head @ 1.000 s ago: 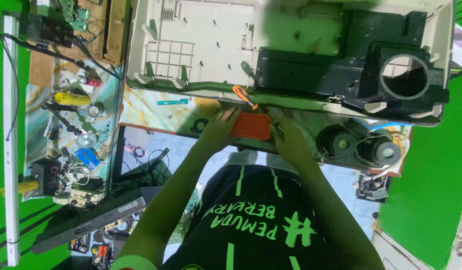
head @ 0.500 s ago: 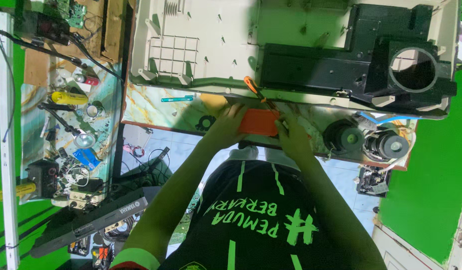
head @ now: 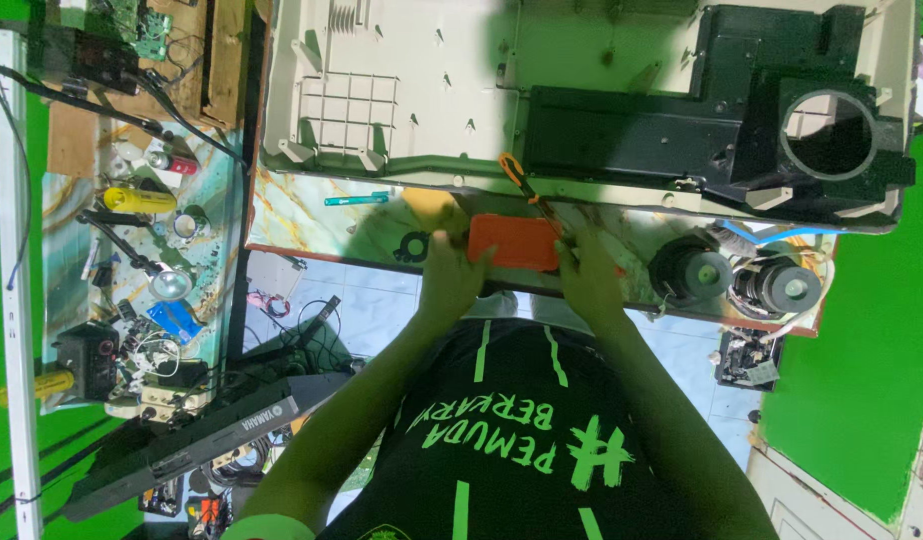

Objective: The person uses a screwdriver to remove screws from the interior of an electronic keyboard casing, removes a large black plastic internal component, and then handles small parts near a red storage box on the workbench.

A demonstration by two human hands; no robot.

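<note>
My left hand (head: 450, 272) and my right hand (head: 588, 280) both grip a flat orange rectangular object (head: 517, 242), one at each short end. They hold it over the front edge of a marble-patterned table top (head: 302, 215). Just beyond it lies an orange-handled tool (head: 513, 170), against the rim of a large cream plastic housing (head: 382, 90). My black shirt with green lettering (head: 502, 430) fills the lower middle.
A black inner frame with a round opening (head: 830, 130) sits in the housing. Two round speaker drivers (head: 694, 272) (head: 782, 288) lie right of my hands. A teal pen (head: 357, 199) is on the table. A cluttered side bench (head: 132, 260) and a black keyboard (head: 182, 450) are at left.
The view has drifted a little, and the orange object sits slightly further right. Both hands have stayed on it, with my left fingers shifting along its edge.
</note>
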